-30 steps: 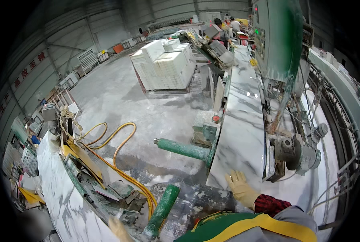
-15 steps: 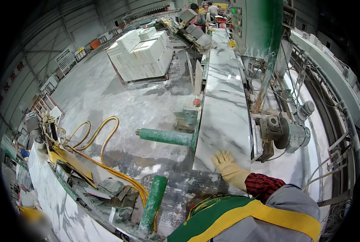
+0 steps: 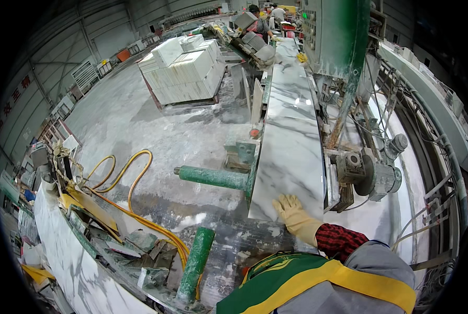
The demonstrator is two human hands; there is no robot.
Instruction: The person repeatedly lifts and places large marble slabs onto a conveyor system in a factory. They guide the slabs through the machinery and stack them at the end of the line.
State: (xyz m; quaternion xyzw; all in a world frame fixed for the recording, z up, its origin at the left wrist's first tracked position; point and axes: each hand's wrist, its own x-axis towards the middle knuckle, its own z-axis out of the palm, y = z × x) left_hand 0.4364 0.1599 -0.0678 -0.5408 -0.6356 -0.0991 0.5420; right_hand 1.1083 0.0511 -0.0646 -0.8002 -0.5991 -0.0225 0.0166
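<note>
Head view: tiles on pallet; hose on floor; right hand on marble slab, fingers apart; left hand unseen

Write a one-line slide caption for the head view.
A gloved right grip rests on the near end of a veined slab, with a white stack beyond, to the left.

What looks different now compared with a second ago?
The left hand has gone from the lower edge. The view swung right, so the scene sits farther left and slightly higher. The gloved right hand stays on the marbled slab, the white stack unmoved.
</note>
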